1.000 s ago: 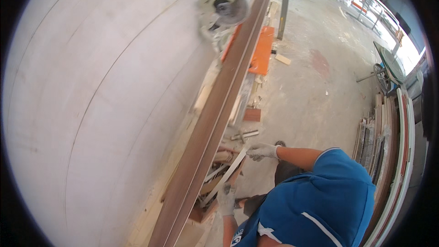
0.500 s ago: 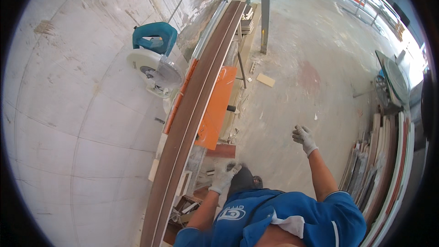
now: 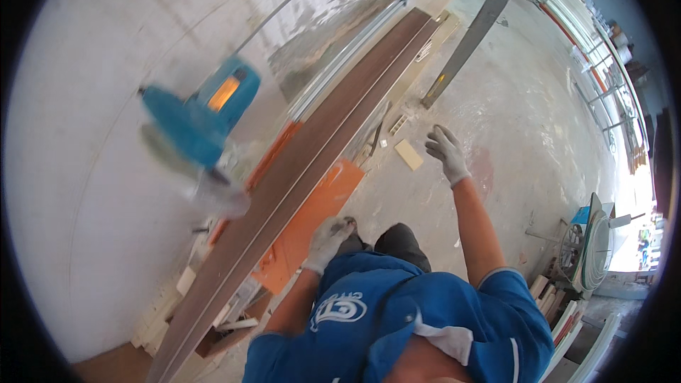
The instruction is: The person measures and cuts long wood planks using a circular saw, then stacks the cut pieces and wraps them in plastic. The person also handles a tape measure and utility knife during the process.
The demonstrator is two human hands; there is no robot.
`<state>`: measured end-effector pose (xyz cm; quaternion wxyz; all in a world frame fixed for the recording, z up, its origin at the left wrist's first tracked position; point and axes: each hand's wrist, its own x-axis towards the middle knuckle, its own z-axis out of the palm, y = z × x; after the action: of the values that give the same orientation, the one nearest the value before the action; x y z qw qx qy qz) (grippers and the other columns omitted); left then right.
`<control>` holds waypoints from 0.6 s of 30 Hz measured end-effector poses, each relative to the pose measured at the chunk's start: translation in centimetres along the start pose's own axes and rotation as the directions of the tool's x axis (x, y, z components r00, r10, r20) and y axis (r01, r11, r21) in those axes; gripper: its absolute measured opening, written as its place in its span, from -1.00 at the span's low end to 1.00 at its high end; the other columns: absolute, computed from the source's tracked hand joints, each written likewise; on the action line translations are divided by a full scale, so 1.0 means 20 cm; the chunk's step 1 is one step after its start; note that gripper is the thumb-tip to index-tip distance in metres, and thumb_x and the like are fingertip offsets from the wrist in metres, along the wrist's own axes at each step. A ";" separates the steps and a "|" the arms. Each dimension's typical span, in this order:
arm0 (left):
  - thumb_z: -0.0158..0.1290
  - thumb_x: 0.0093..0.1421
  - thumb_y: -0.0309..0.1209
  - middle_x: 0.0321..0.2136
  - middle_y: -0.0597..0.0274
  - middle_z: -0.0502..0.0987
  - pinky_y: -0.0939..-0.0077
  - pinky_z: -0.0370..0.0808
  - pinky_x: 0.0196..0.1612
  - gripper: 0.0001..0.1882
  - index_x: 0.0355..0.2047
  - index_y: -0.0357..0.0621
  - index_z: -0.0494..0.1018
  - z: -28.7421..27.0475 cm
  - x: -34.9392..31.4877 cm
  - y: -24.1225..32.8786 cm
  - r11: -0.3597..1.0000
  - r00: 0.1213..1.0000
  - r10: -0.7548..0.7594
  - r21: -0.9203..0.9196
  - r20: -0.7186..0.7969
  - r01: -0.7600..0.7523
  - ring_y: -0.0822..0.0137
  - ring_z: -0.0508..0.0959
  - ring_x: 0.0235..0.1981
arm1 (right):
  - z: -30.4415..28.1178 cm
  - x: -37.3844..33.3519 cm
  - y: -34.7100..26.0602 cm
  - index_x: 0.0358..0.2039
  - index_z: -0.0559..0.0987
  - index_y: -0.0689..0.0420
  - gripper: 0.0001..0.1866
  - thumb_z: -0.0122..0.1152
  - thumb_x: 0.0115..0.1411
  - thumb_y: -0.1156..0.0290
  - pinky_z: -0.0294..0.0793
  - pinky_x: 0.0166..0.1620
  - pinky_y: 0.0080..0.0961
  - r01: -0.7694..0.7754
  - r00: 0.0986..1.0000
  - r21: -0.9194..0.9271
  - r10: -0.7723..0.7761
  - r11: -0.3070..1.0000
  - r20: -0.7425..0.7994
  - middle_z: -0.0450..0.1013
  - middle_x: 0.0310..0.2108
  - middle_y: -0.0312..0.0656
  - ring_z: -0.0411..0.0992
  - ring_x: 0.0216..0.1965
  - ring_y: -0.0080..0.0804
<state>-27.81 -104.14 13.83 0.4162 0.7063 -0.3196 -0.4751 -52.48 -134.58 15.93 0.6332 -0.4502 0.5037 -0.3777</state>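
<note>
**Gloved left hand (image 3: 328, 243) near a long brown board (image 3: 319, 145), right hand (image 3: 448, 156) raised over the floor (image 3: 525, 170)**

I see a pale surface (image 3: 92, 170) filling the left of the frame, while the grey floor spreads through centre and right, my widest stretch for moving. The long brown board slants from lower left to upper centre. The person's blue shirt (image 3: 383, 276) fills the lower centre. An orange sheet (image 3: 305, 220) juts past the board's right edge, narrowing the room around the left hand. A grey post (image 3: 479, 32) stands right of upper centre, and a blurred blue-green saw (image 3: 188, 124) is left of the board. A small cream block (image 3: 408, 154) lies on the floor near the centre.

The right hand, right of centre, is released, fingers loosely extended around nothing. The left hand, at centre, has bent fingers; I cannot tell whether it grasps anything or touches the orange sheet.

One second ago both hands were on a pale strip, low in the frame; now they are apart and higher up. Since half a second ago my view has tilted, and the saw shows turned.
</note>
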 end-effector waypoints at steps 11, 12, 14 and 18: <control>0.38 0.01 -0.20 -0.15 0.02 0.54 0.13 0.49 -0.03 -0.49 -0.08 -0.12 0.50 0.44 0.74 0.58 0.838 0.750 0.340 0.545 -0.567 0.033 -0.07 0.54 -0.08 | 0.04 1.85 -0.22 0.23 0.31 0.24 -0.31 0.18 0.32 -0.03 0.58 -0.23 -0.32 -0.058 0.988 0.071 0.067 0.996 -0.135 0.44 -0.08 -0.03 0.54 -0.27 -0.26; 0.38 0.00 -0.19 -0.12 0.01 0.53 0.11 0.47 0.00 -0.46 -0.06 -0.12 0.49 0.48 0.80 0.66 0.796 0.750 0.397 0.606 -0.529 0.006 -0.07 0.52 -0.05 | 0.00 1.93 -0.22 0.21 0.34 0.23 -0.34 0.17 0.32 -0.03 0.58 -0.27 -0.33 -0.119 0.984 0.066 0.127 0.991 -0.123 0.45 -0.10 -0.03 0.54 -0.29 -0.26; 0.39 -0.02 -0.17 -0.06 -0.02 0.51 0.06 0.44 0.06 -0.40 -0.01 -0.13 0.47 0.55 0.98 0.82 0.723 0.750 0.464 0.691 -0.471 -0.012 -0.08 0.49 0.02 | -0.05 2.06 -0.24 -0.06 0.47 0.19 -0.52 0.15 0.34 -0.03 0.57 -0.37 -0.38 -0.155 0.988 0.029 0.155 0.988 -0.014 0.49 -0.32 -0.12 0.53 -0.41 -0.36; 0.38 -0.09 -0.37 0.03 -0.02 0.48 0.11 0.40 0.13 -0.39 0.02 -0.13 0.46 0.57 1.23 1.01 0.682 0.792 0.420 0.730 -0.443 0.046 -0.07 0.45 0.09 | -0.10 2.15 -0.28 -0.28 0.48 0.18 -0.60 0.14 0.35 0.03 0.53 -0.48 -0.48 -0.193 0.976 -0.122 0.203 0.974 0.075 0.49 -0.48 -0.20 0.51 -0.54 -0.43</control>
<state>-31.18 -137.35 19.51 0.2372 0.8808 -0.4088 -0.0289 -45.76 -176.77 8.33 0.6622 -0.4490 0.5390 -0.2633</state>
